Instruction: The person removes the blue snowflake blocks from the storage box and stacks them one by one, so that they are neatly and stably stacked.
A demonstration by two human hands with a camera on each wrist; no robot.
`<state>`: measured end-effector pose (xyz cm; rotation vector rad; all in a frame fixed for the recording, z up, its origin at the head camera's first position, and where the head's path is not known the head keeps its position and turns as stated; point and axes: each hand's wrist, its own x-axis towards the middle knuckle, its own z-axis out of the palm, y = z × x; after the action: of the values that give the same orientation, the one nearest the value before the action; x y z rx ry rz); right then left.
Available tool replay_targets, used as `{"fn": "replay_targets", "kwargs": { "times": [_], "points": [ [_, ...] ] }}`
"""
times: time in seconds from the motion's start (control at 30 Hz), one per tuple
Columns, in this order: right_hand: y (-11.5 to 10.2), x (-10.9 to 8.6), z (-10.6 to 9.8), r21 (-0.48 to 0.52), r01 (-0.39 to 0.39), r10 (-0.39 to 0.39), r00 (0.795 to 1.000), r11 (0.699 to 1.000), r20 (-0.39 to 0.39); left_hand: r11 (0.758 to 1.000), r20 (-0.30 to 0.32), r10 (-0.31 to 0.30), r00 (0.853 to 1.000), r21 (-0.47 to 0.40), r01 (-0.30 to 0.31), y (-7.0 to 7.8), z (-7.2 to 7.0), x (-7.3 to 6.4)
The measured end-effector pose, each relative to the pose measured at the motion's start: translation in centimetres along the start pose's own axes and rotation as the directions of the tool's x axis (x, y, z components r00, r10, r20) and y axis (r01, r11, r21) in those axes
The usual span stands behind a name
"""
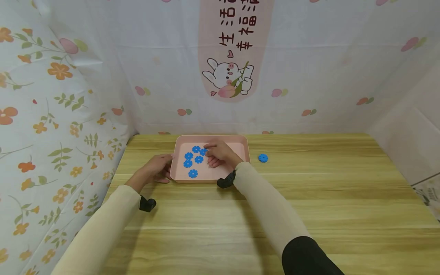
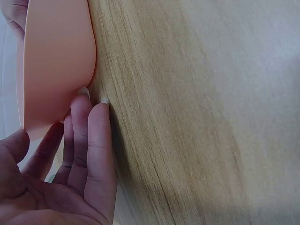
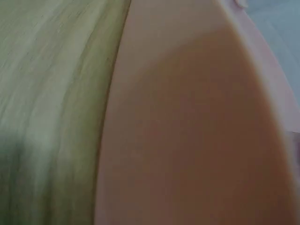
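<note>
A shallow pink tray (image 1: 220, 178) stands on the table with several blue snowflake discs (image 1: 193, 173) spread over its left half. My left hand (image 1: 156, 168) holds the tray's left end. In the left wrist view, the thumb of the left hand (image 2: 70, 164) is at the rim and the fingers lie against the outer wall. Reaching over the near wall, my right hand (image 1: 221, 152) has its thumb and index finger at one blue snowflake disc (image 1: 203, 152), and its other fingers are curled. The right wrist view shows only the tray wall (image 3: 187, 117), not the hand.
Right of the tray, blue snowflake discs (image 1: 262, 158), seemingly stacked, lie on the wooden table (image 1: 309, 198). A floral cloth (image 1: 68, 114) hangs at the left, and a white printed cloth (image 1: 165, 68) hangs behind the table's back edge.
</note>
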<state>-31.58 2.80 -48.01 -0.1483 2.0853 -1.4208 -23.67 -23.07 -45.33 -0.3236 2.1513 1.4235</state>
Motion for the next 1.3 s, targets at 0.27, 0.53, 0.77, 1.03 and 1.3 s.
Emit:
{"fn": "replay_targets", "kwargs": {
  "times": [0.27,0.53,0.77,1.03,1.3],
  "points": [
    [0.0,-0.1,0.8,-0.081,0.017,-0.020,0.999,0.997,-0.036,1.000,0.003,-0.005,1.000,0.021,0.005,0.1,0.0,-0.3],
    [-0.5,-0.6,1.3,-0.141,-0.008,-0.004,0.996,0.990,-0.086,1.000,0.002,-0.009,1.000,0.015,0.009,0.1,0.1,-0.3],
    [-1.0,-1.1,1.3,-0.178,-0.064,0.043,0.992,0.982,-0.118,1.000,-0.002,-0.024,1.000,0.010,0.024,0.0,0.2,-0.3],
    [-1.3,-1.5,0.5,-0.186,-0.088,0.063,0.989,0.979,-0.136,1.000,-0.002,-0.012,1.000,0.016,0.012,0.1,0.2,-0.2],
    [-1.1,-3.2,-1.8,-0.136,-0.030,0.009,0.989,0.990,-0.149,1.000,-0.002,-0.014,1.000,0.018,0.014,0.2,0.2,-0.2]
  ]
}}
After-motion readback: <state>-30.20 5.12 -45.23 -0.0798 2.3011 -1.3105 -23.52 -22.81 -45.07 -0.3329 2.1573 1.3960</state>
